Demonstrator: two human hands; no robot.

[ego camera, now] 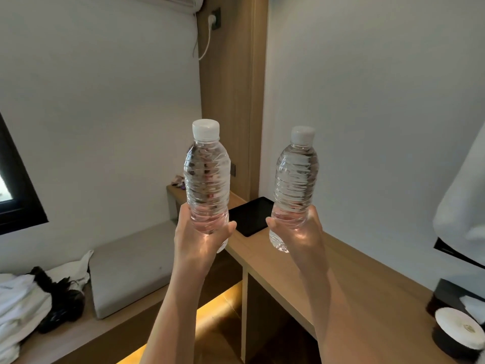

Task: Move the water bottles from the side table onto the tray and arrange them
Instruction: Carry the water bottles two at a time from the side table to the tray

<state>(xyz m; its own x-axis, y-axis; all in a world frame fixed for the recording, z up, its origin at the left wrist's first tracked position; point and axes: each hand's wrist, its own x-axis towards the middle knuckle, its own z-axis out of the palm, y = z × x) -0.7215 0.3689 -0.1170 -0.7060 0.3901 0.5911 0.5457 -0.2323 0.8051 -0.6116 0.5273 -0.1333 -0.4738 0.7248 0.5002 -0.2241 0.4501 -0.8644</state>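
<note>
While I hold both aloft: left hand [202, 240] clamps left bottle [206, 177], right hand [299, 232] clamps right bottle [296, 174]
Tray [252, 214]: 12 o'clock; I should land both upright

At the upper left of the frame we see an air conditioner [183, 2], and just right of it a wall socket [215, 19] with a white cable [207, 46] hanging down. A wooden wall panel [231, 88] runs down the centre. A dark window frame [15, 185] sits at the left edge. Lower left, we find a grey cushion [131, 271] beside 1 pile of white cloths [21, 306]. A wooden counter [367, 285] crosses the lower right, bearing a round black container [456, 329] with a white lid.
</note>
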